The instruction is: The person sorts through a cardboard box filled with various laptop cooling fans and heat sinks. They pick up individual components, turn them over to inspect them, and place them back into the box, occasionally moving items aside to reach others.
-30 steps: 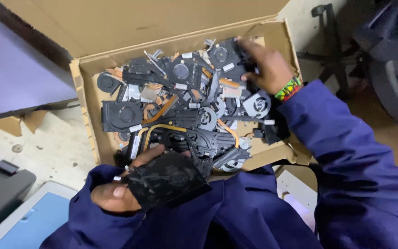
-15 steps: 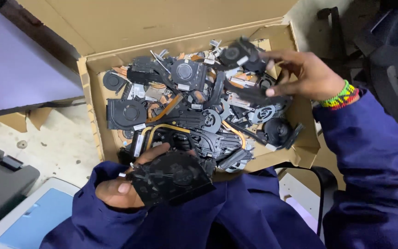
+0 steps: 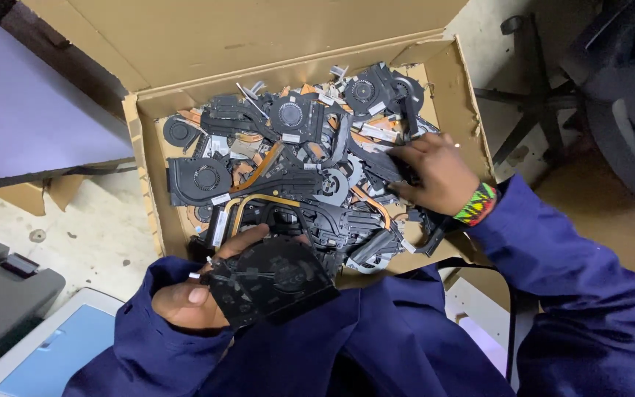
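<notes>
Dozens of black laptop cooling fans with copper-coloured heat pipes point(image 3: 288, 176) lie heaped in an open brown cardboard box point(image 3: 141, 147), its tall back flap standing up behind the pile and its short side flaps folded outward. Small white rectangular labels sit on several fans, among them one on the fan at the left of the heap and others near the top middle. Close to the body, just at the box's near edge, the left hand point(image 3: 185, 301) holds a flat black square fan housing point(image 3: 273, 279), fingers curled around its left side and thumb on its face. The right hand point(image 3: 435, 176), wearing a bright striped woven wristband point(image 3: 477, 204), rests on the right part of the heap, fingers narrowly closed on dark parts there; which piece they grip cannot be told. Both arms wear dark blue sleeves. Pale concrete floor point(image 3: 90, 220) shows left of the box, with a grey case and a light blue panel point(image 3: 53, 353) at lower left, and a black office chair point(image 3: 611, 95) at right.
</notes>
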